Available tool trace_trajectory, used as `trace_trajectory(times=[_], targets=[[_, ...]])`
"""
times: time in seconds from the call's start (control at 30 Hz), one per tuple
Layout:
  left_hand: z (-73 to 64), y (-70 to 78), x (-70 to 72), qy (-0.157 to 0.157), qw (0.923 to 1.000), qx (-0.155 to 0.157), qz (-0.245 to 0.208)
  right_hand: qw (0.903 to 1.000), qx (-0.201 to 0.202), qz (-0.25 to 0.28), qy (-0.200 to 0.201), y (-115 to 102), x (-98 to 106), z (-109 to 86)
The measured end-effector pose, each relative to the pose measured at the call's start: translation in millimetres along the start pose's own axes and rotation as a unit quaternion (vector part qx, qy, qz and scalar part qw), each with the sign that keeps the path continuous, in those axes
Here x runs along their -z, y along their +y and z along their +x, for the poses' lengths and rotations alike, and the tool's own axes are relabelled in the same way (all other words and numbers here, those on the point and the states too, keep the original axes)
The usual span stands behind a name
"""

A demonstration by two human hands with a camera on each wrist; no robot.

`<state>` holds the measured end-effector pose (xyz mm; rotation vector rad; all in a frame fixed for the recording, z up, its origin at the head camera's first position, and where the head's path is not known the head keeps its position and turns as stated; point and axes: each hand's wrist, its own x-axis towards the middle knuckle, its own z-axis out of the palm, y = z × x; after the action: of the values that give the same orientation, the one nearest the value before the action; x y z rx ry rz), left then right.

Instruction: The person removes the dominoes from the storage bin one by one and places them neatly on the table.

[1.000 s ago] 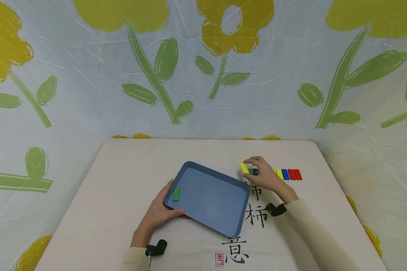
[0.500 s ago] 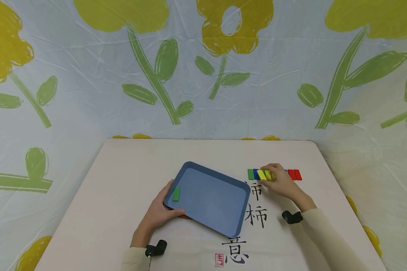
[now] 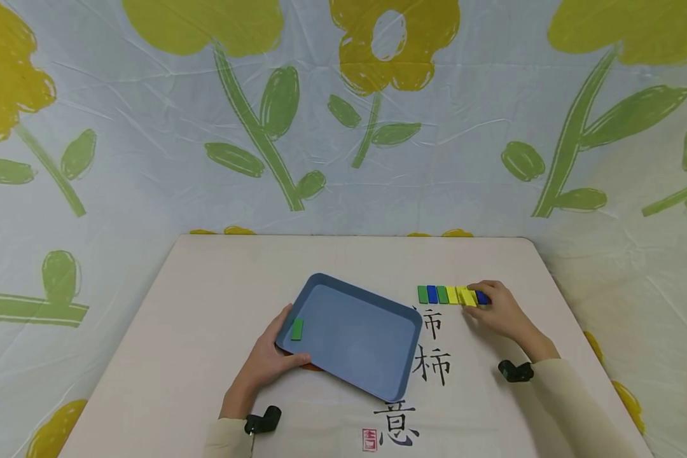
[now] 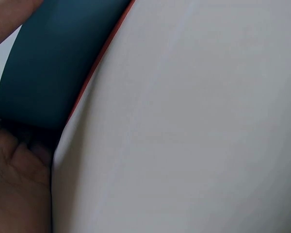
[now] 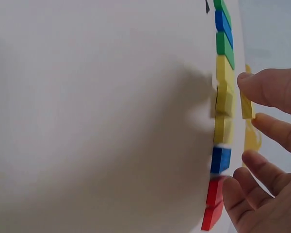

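My left hand grips the near-left corner of a blue rectangular tray, thumb at the rim. In the left wrist view, the tray's dark wall sits against the palm. A green block lies inside the tray, near that hand. My right hand pinches a yellow block between thumb and finger, close over a row of coloured blocks. The right wrist view shows this held yellow block beside the thumb. At the row's right end, red blocks are hidden by the hand in the head view.
The row starts at the left with a green block and a blue block. Black written characters and a red seal mark lie on the pale table. A flower-patterned cloth stands behind the table.
My right hand has moved right with the yellow block, from the row's left end to over its yellow blocks. The left hand and tray have stayed put.
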<state>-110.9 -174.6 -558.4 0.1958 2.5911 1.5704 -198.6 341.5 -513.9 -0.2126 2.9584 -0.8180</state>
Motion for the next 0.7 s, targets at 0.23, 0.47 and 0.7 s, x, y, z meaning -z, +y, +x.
trace_trajectory(times=[0.23, 0.47, 0.7], targets=[[-0.2, -0.6, 1.0, -0.003, 1.0, 0.006, 0.0, 0.9998, 0.003, 0.004, 0.021, 19, 10, -4.3], [-0.2, -0.1, 1.1, -0.003, 1.0, 0.005, -0.002, 0.9995, -0.029, -0.004, 0.01, 35, 16, -2.8], [-0.2, 1.6, 0.9, -0.005, 0.9999, 0.011, -0.001, 0.9988, -0.048, 0.0, 0.0, 46, 25, -2.7]])
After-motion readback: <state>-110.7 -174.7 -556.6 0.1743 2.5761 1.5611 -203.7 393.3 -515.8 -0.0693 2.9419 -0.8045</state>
